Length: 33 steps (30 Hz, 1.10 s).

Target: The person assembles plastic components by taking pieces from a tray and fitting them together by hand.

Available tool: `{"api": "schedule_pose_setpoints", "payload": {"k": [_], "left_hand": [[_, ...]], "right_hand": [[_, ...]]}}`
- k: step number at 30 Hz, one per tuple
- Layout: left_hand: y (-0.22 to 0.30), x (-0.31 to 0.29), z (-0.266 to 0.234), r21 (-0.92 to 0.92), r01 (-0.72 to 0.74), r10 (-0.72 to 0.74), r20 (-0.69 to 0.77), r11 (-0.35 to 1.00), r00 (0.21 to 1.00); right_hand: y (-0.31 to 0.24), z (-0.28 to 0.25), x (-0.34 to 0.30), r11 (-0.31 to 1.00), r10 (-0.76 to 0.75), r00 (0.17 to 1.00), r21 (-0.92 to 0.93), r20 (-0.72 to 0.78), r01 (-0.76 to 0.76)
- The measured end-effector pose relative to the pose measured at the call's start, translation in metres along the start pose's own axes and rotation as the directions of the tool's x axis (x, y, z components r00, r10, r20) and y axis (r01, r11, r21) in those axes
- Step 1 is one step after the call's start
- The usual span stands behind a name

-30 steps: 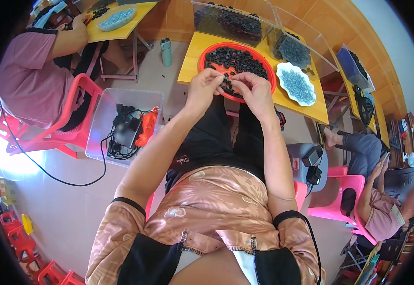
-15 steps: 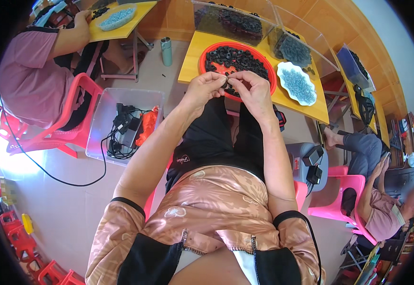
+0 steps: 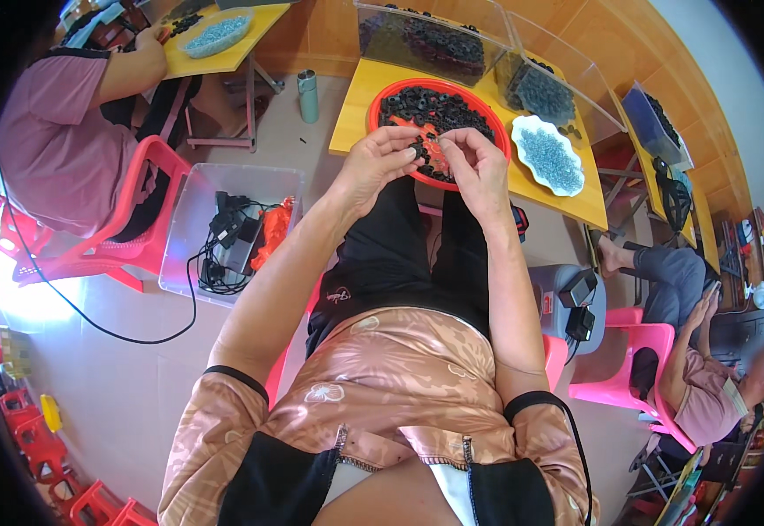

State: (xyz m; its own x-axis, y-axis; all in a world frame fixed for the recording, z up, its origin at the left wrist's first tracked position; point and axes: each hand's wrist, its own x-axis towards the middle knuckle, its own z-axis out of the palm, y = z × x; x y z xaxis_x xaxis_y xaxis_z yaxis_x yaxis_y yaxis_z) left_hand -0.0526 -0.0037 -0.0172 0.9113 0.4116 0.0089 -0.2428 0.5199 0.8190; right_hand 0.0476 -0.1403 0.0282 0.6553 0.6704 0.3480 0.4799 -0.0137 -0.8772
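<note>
Left hand and right hand meet fingertip to fingertip over the near rim of the red tray of black rings — both pinched shut, whatever they grip too small to tell.

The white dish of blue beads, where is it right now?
In the head view, the white dish sits on the yellow table, right of the red tray, beyond the right hand.

We see a round red tray on the yellow table, lying flat and filled with many small black rings. Its near part is hidden behind the raised hands. Between the fingertips there is a small dark piece; its shape is too small to tell.
</note>
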Motion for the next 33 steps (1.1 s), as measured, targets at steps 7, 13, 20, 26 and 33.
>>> {"api": "schedule_pose_setpoints", "payload": {"k": [7,13,20,26,33], "left_hand": [[0.001,0.0,-0.002,0.049,-0.012,0.012,0.013,0.999,1.0],[-0.001,0.001,-0.004,0.088,-0.084,0.081,0.046,0.993,0.996],[0.003,-0.001,-0.011,0.128,0.012,-0.02,0.06,0.992,0.998],[0.012,-0.002,-0.02,0.095,0.125,-0.146,0.264,0.988,0.954],[0.01,0.004,-0.025,-0.123,0.068,-0.055,0.101,0.99,0.993]], "right_hand": [[0.004,0.0,0.0,0.992,-0.065,0.997,-0.104,0.035,0.068],[0.0,0.0,-0.003,0.993,-0.055,0.996,-0.103,0.069,0.062],[0.007,-0.005,-0.004,0.967,0.087,0.971,0.214,0.221,-0.136],[0.013,-0.016,-0.001,0.906,0.241,0.903,0.251,0.357,-0.341],[0.042,-0.018,0.065,0.77,-0.053,0.979,-0.616,0.196,0.165]]}}
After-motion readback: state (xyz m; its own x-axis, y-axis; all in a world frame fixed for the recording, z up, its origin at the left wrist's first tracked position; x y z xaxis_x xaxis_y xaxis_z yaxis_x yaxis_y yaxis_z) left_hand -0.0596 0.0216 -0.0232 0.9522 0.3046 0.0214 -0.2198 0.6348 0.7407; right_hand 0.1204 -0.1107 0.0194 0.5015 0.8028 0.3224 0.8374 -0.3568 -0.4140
